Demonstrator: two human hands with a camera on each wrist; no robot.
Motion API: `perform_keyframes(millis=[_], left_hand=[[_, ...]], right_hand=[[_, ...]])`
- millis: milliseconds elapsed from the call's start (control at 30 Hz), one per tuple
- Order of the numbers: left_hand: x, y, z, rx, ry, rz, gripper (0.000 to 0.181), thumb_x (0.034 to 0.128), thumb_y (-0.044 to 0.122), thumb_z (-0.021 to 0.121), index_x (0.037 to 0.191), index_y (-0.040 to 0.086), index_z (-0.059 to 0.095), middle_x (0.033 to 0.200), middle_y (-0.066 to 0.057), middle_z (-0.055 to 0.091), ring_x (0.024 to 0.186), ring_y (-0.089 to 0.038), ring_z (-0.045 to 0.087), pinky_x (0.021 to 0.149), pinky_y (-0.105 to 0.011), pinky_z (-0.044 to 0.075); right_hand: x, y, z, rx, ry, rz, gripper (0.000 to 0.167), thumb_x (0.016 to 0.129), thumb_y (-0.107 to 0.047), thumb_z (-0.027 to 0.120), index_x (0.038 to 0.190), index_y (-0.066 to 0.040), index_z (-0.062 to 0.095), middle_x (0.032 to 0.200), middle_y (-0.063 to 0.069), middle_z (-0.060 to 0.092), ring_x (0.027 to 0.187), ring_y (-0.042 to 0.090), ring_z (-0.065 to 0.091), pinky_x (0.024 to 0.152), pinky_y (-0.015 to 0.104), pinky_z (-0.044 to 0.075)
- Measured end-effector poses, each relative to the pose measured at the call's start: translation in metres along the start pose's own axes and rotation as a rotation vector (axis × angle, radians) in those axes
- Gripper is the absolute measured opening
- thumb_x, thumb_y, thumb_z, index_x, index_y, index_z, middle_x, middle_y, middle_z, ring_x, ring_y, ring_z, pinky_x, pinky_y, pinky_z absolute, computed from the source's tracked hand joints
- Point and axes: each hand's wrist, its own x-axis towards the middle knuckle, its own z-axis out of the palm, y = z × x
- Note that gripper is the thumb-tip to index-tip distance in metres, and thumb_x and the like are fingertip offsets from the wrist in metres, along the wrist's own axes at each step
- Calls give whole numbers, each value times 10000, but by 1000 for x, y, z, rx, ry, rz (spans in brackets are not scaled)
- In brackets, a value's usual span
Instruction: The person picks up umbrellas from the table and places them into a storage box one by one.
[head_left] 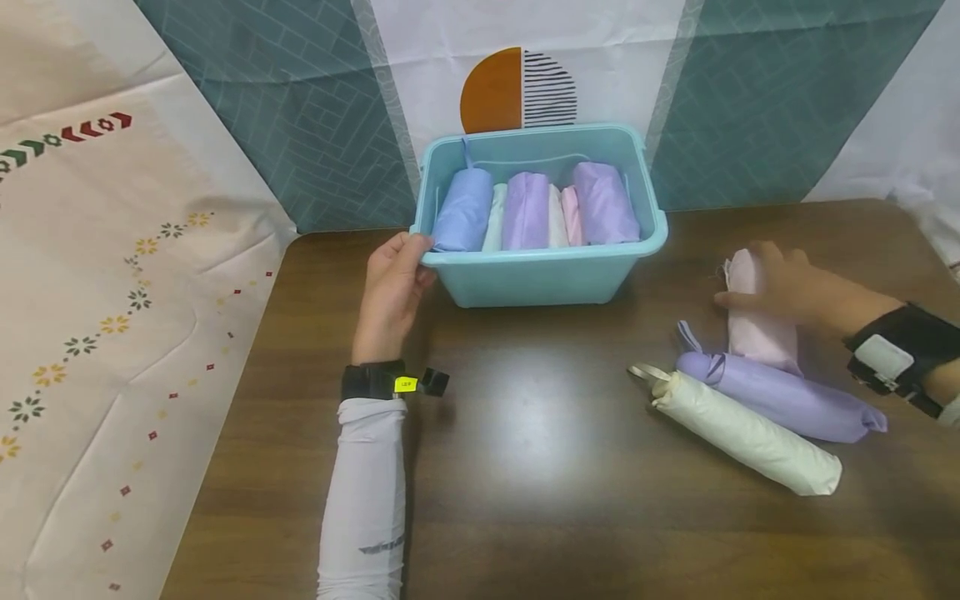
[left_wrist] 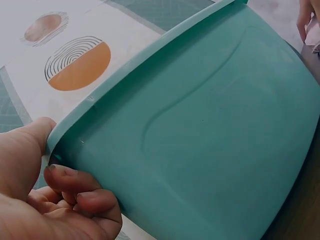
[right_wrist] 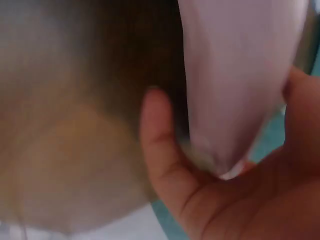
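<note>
My left hand (head_left: pixel 393 292) pinches the near left rim corner of a light teal plastic tub (head_left: pixel 532 279); in the left wrist view the thumb lies outside that rim with curled fingers under it. Around a pink folded umbrella (head_left: pixel 761 333) at the right, my right hand (head_left: pixel 791 287) is spread, blurred. Its thumb (right_wrist: pixel 159 120) stands apart from the umbrella in the right wrist view; the other fingers are mostly hidden. Touching the pink one's near end is a purple folded umbrella (head_left: pixel 787 396), and beside that a cream folded umbrella (head_left: pixel 750 437) lies slanted.
Inside the tub stand a blue rolled umbrella (head_left: pixel 463 212), purple ones (head_left: pixel 527 212) and thinner pale green, white and pink rolls. Brown wooden table (head_left: pixel 510 517) carries everything. Behind hangs a patterned cloth (head_left: pixel 315 108); a floral cloth (head_left: pixel 97 350) lies along the left.
</note>
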Motion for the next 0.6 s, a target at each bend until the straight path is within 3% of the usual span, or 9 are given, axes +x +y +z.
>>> perform_keyframes(millis=[200,600], left_hand=[[-1,0,0,-6,1,5,220,975,62,610,770,76,533,698,-29,433,628,-152,422,610,-239,383],[-3,3,2,-16,-13,0,240,989,54,605,769,77,513,689,-28,426,620,-149,424,602,-237,398]], right_hand=[[8,-6,9,15,8,-19,956,1019,-338,693,1494,200,62,1366,593,201,1271,750,230,930,848,340],[10,-3,14,25,7,16,949,1041,-349,650,1560,139,23,1389,592,136,1240,750,293,898,857,354]])
